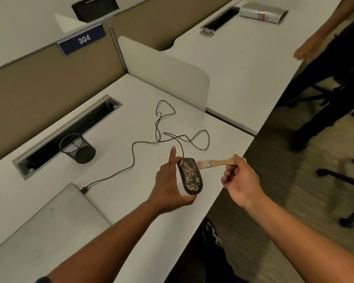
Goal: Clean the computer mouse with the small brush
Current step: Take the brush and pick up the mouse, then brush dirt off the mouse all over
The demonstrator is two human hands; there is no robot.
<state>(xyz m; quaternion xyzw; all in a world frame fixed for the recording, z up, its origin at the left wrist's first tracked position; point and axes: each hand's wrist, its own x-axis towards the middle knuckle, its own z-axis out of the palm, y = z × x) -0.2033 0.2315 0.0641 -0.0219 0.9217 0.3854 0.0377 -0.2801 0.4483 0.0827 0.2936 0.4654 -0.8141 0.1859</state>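
Holding the mouse [190,176] tilted above the worktop's [114,180] right edge, left hand [169,183] fingers wrapped round its sides. Right hand [240,180] pinches the brush [215,161] handle, bristles touching the mouse's front. Mouse looks light, rigid, smooth; grip the flanks, keeping the crumb-speckled top exposed.

Head-worn wide-angle camera looks forward and down, close over the desk [119,111].

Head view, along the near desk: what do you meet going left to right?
Laptop → mesh pen cup → left hand → mouse → brush → right hand.
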